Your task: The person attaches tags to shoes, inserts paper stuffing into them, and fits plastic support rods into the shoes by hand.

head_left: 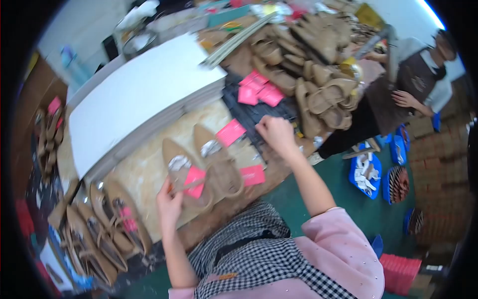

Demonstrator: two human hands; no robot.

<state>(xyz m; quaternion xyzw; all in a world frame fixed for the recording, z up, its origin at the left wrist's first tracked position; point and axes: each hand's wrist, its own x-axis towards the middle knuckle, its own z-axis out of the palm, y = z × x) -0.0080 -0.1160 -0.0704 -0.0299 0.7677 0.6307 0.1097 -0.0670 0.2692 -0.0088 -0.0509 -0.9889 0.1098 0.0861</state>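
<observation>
Head view, my remote feed: left hand (170, 198) pinches strap (184, 187) of shoe (175, 145) on desk (141, 172), pink card (195, 180) across shoe, second shoe (222, 172) alongside; right hand (277, 132) balled near another card (231, 132).

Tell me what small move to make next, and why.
I'd probably bring the right hand over to the nearer-left tan shoe: the left hand is at its side, a pink card lies over its opening, and the right is away from it.
</observation>
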